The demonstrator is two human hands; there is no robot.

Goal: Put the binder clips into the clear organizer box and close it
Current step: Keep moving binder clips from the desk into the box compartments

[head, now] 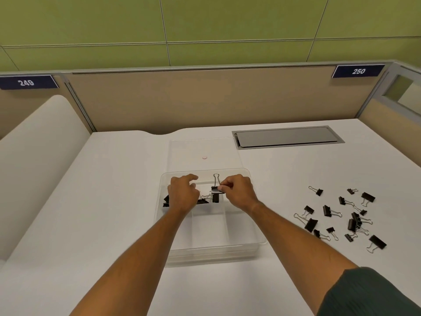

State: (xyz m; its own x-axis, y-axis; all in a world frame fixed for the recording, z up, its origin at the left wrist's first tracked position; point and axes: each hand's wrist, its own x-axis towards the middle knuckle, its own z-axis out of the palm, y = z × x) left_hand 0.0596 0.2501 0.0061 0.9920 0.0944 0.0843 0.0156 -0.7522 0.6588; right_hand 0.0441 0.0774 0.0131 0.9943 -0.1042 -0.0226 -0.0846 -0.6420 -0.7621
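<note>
Clear organizer box (206,241), lid off, mid-desk: right hand (237,192) pinches one binder clip (216,190) over a far compartment, best lowered then released; left hand (182,193) loosely curled, gripping nothing visible; loose clips (341,215) toward right edge; lid (205,151) lying beyond; nothing obstructs.

Office: numbered cubicle partitions (205,99).

"249" on left partition sign (27,82); "250" on right partition sign (358,71).
</note>
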